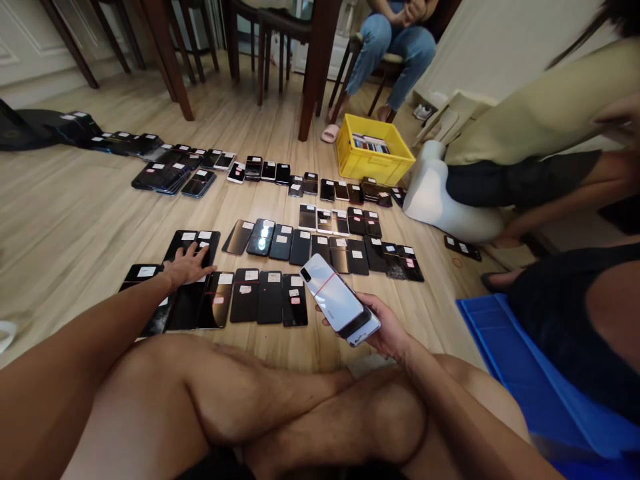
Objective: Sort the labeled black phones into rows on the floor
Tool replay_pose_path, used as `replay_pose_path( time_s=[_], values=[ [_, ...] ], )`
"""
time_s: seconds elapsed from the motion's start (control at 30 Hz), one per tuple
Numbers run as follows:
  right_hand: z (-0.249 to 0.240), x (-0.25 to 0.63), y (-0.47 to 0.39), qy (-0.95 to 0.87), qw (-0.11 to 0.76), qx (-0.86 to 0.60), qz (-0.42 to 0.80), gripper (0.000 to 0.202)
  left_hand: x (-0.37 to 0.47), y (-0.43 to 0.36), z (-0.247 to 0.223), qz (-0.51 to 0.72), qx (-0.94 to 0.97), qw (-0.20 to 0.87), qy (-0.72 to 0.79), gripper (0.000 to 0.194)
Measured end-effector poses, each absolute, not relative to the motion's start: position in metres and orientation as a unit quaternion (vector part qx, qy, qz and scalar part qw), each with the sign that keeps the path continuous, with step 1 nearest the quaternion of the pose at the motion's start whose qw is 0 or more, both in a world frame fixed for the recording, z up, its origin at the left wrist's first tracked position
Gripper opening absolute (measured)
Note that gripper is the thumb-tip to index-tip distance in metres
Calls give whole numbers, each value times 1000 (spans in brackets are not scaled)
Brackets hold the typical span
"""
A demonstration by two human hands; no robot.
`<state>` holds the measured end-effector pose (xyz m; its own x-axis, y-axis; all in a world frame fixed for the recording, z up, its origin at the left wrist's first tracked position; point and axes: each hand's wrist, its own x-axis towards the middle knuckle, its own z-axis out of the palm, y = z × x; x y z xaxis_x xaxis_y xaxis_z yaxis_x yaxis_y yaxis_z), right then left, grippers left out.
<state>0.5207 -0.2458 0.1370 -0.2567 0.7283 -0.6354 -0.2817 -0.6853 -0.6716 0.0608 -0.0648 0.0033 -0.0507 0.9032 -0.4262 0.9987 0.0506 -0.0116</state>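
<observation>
My right hand (383, 327) is closed around a small stack of smartphones (333, 293). The top one lies with its pale silver back up and a red band across it; a darker and another pale one show beneath. Out to the left, my left hand (190, 267) rests with fingers spread over dark smartphones (210, 240) that bear white labels. Just below it lie more labelled phones, among them a banded dark phone (217, 303). Further along this near row are a black phone (270, 298) and a phone with a pink sticker (295, 301).
Rows of phones (307, 218) cover the wooden floor ahead. A yellow crate (377, 163) holding thin items stands beyond them, near a seated person (393, 40). Another person (550, 120) sits at right by a white stool (440, 193). A blue bin (505, 340) lies at my right.
</observation>
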Motion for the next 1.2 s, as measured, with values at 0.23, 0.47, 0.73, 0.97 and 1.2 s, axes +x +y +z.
replay_pose_path(
  time_s=[0.23, 0.47, 0.73, 0.97, 1.2],
  values=[
    [132, 519, -245, -276, 325, -522, 739, 70, 61, -66, 5, -151, 674, 155, 706, 94],
    [116, 525, -246, -428, 278, -550, 661, 72, 62, -67, 7, -153, 674, 155, 706, 91],
    [83, 524, -244, -588, 32, -719, 370, 91, 66, -69, 13, -157, 676, 149, 705, 92],
    [78, 502, -241, -608, -101, -736, 279, 82, 63, -68, 10, -147, 680, 152, 702, 91],
    [59, 488, -235, -595, -137, -769, 186, 83, 62, -67, 8, -148, 677, 155, 704, 93]
  ],
)
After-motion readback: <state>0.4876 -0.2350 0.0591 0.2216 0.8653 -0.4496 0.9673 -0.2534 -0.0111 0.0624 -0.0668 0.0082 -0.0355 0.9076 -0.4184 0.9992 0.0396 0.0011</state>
